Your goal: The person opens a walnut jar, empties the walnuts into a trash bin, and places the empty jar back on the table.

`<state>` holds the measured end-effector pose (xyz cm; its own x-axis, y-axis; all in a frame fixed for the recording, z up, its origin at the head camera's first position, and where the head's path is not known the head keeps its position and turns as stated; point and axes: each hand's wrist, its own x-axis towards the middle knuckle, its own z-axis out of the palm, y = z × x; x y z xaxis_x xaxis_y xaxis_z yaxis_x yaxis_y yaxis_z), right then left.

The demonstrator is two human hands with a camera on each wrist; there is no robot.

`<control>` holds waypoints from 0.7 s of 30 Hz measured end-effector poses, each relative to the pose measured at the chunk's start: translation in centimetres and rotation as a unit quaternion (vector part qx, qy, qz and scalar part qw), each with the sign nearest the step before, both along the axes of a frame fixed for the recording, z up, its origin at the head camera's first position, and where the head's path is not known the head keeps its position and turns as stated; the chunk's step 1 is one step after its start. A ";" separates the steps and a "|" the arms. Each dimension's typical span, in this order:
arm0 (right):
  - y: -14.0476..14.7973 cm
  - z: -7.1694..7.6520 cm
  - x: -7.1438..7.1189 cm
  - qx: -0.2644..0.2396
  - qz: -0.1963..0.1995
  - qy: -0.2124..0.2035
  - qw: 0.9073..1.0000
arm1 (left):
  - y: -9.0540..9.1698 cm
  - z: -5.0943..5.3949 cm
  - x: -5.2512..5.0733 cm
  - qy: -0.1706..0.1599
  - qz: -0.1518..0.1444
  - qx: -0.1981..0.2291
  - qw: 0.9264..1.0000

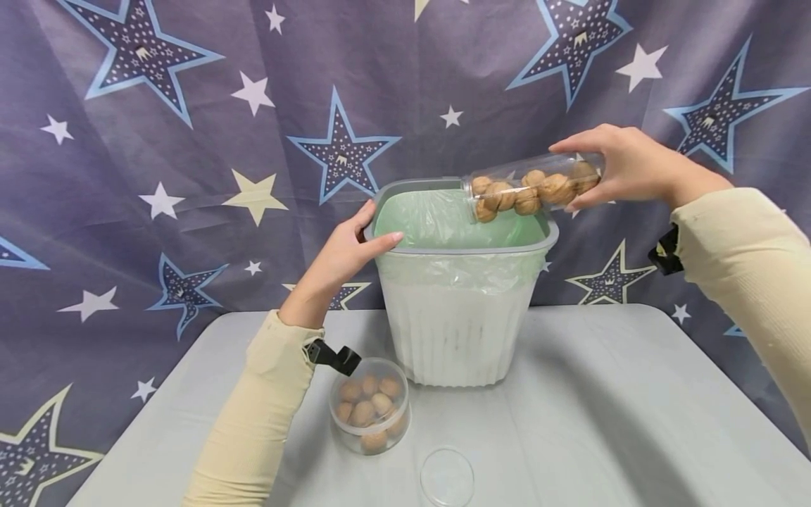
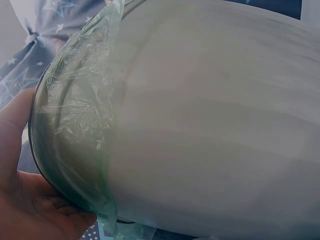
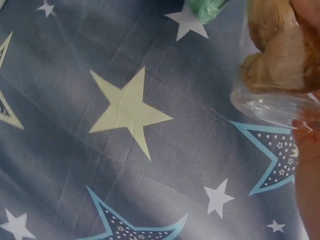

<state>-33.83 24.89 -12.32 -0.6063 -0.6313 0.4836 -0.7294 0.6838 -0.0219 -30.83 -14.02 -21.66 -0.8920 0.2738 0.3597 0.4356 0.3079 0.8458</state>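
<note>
My right hand grips the base of a clear plastic jar of walnuts. The jar lies nearly level, its mouth tipped slightly down over the opening of a white trash bin. Walnuts have gathered along the jar's lower side, some at the mouth. My left hand holds the left side of the bin's grey rim, thumb over the top. A green plastic liner covers the bin's inside and folds over the rim. The bin's bottom is hidden.
In front of the bin, at left, stands a round clear tub of walnuts. A clear round lid lies near the front of the grey-white table. Behind the table hangs a star-patterned curtain.
</note>
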 end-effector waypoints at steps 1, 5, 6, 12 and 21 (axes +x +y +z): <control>0.0 0.0 0.0 0.000 0.003 0.003 1.000 | 0.0 0.0 0.0 0.001 0.000 -0.001 1.000; -0.2 -0.1 -0.1 0.005 0.007 0.014 1.000 | 0.0 0.0 0.0 0.002 0.000 -0.004 1.000; -0.3 -0.1 -0.1 0.008 0.005 0.016 1.000 | 0.0 0.0 0.0 0.002 0.000 -0.004 1.000; -0.5 0.0 0.2 0.013 -0.004 0.014 1.000 | 0.1 0.0 -0.1 0.000 0.001 -0.003 1.000; -1.1 0.0 0.3 0.007 0.001 -0.002 1.000 | 0.1 0.0 -0.2 0.000 0.001 -0.001 1.000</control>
